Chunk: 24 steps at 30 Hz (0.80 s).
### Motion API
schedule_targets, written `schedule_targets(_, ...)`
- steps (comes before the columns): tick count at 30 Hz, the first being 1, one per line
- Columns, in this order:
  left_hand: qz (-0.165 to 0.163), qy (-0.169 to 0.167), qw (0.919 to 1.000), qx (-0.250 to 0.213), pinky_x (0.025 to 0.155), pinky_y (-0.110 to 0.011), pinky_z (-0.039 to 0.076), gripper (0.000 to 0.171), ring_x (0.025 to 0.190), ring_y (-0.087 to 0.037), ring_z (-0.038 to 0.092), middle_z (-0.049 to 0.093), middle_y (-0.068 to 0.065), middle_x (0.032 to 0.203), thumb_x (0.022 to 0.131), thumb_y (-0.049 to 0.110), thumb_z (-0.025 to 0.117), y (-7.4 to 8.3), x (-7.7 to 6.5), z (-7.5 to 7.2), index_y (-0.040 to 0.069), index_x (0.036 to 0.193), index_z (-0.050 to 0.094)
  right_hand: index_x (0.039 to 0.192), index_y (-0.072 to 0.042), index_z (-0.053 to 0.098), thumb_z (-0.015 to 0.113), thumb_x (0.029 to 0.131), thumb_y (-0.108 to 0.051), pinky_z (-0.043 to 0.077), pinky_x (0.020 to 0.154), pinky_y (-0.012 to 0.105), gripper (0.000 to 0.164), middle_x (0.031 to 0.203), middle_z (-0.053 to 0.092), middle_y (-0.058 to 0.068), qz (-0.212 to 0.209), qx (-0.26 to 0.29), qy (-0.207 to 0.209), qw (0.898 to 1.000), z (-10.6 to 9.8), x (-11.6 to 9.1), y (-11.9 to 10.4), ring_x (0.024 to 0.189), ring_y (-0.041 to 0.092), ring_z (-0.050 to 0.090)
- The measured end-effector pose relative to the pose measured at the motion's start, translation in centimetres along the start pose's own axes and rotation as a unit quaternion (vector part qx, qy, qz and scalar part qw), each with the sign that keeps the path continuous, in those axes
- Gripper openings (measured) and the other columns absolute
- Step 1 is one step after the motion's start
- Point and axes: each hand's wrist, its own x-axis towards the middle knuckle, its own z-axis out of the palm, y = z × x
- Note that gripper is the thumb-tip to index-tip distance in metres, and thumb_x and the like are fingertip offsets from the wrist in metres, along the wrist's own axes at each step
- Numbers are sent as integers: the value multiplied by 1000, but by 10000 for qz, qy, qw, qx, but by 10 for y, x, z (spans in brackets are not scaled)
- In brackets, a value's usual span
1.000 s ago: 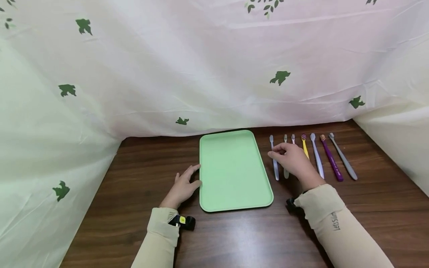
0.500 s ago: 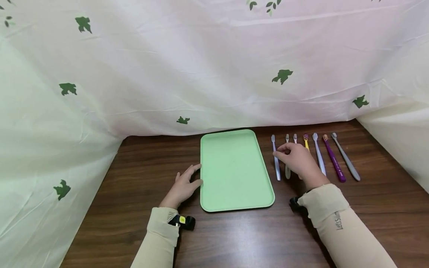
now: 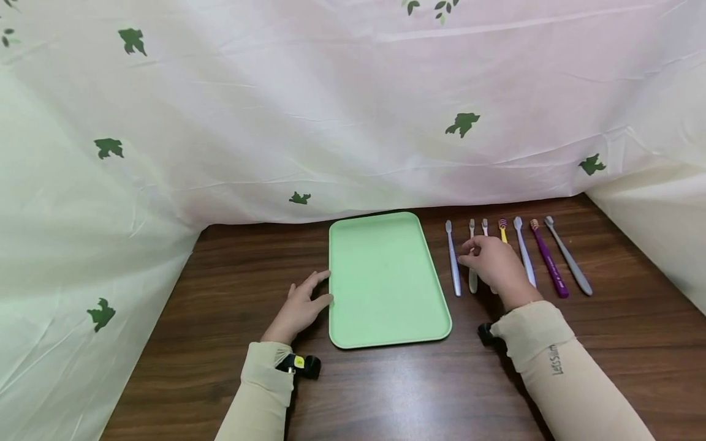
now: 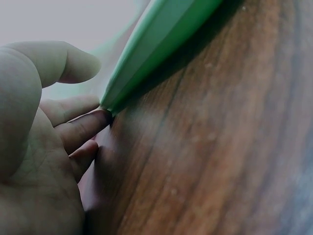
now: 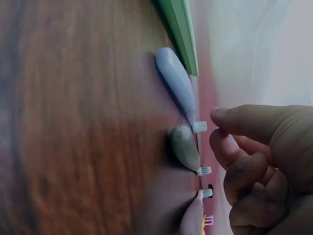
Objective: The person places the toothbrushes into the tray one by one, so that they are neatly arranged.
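My left hand (image 3: 298, 309) lies beside the light green tray (image 3: 388, 278), fingers extended, fingertips touching its left edge. To the tray's right, my right hand (image 3: 499, 269) hovers over a row of toothbrushes with its fingers loosely bent. In the right wrist view nothing sits between thumb and index finger. A blue toothbrush (image 3: 453, 263) lies nearest the tray, just left of the thumb. Partly covered by the right hand are a grey-green toothbrush (image 3: 473, 282), a pink toothbrush (image 3: 485, 225) and a yellow toothbrush (image 3: 503, 231).
Further right lie a light blue toothbrush (image 3: 524, 251), a purple toothbrush (image 3: 549, 260) and a grey toothbrush (image 3: 570, 260). All rest on a dark wooden table (image 3: 397, 392). A pale curtain (image 3: 353, 110) with green prints hangs along the back and sides.
My right hand's fingertips have shifted slightly right, off the blue toothbrush and over the grey-green one. The left hand and tray have stayed in place.
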Motion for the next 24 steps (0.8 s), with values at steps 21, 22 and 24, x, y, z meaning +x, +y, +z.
schedule_targets(21,96,38,9999,44,121,-52,-9,54,152,-23,19,41,-7,157,101,23,61,0,0,0,17,152,45,113,0,69,72,92,-34,52,80,51,40,106,70,17,-362,-454,-176,9982,7,6,3,91,31,65)
schedule_targets(22,117,44,9999,43,121,-53,-9,54,152,-23,19,41,-8,157,101,23,61,0,0,0,17,152,45,113,0,69,72,92,-34,51,81,52,40,106,70,17,-375,-466,-179,9980,8,6,2,91,30,65)
schedule_targets(24,140,50,9999,43,121,-54,-9,54,152,-24,19,41,-8,157,101,22,61,0,1,0,16,152,45,112,0,69,73,91,-34,51,81,52,40,106,71,17,-398,-483,-195,9978,10,7,1,90,30,65)
